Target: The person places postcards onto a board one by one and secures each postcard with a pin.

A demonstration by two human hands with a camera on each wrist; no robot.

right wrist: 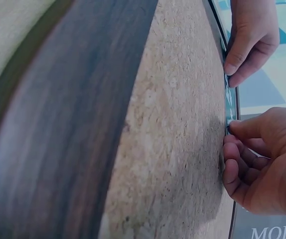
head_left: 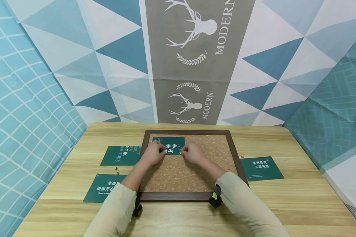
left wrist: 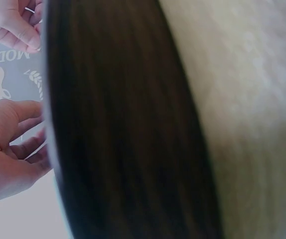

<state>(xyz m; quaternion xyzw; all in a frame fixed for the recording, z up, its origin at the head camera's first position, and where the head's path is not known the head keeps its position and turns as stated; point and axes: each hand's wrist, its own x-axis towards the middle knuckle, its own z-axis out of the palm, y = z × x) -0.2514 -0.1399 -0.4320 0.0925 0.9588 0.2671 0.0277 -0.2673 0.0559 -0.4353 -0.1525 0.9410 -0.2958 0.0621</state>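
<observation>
Keep the green card (head_left: 172, 142) flat on the far left part of the cork board (head_left: 184, 174), its edges parallel to the wooden frame (head_left: 184, 196). Right hand (head_left: 193, 153): the grip pinches the card's near right corner. Left hand (head_left: 152, 154): fingers meet the near edge; whether the grip pinches or rests cannot be told. Uneven pull would likely skew the card. On the desk (head_left: 178, 223), loose cards (head_left: 262, 168) flank the frame, near small studs (head_left: 116, 169); the left sleeve (head_left: 114, 209) partly obstructs one.

The wood-grain table (head_left: 173, 220) bears a framed corkboard (head_left: 184, 177), three green cards (head_left: 262, 171) and tiny studs (head_left: 116, 169).
</observation>
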